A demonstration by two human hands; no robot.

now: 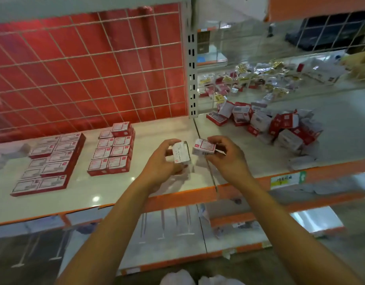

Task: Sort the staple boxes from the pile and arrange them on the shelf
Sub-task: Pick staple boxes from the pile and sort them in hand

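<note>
My left hand (167, 159) grips a small white staple box (180, 154) turned on its side, just above the shelf (107, 190). My right hand (227, 156) holds another red-and-white staple box (204, 147) close beside it. A loose pile of staple boxes (280, 126) lies on the right shelf section. On the left section, flat boxes stand in two neat groups: a two-column block (112, 149) near the middle and a larger block (52, 161) further left.
A red wire-grid back panel (91, 68) closes the left section, with a white slotted upright (192, 64) dividing the two. Small packets (257, 79) lie scattered behind the pile. The shelf has an orange front edge (249, 182) carrying a green label (286, 178). Lower shelves sit below.
</note>
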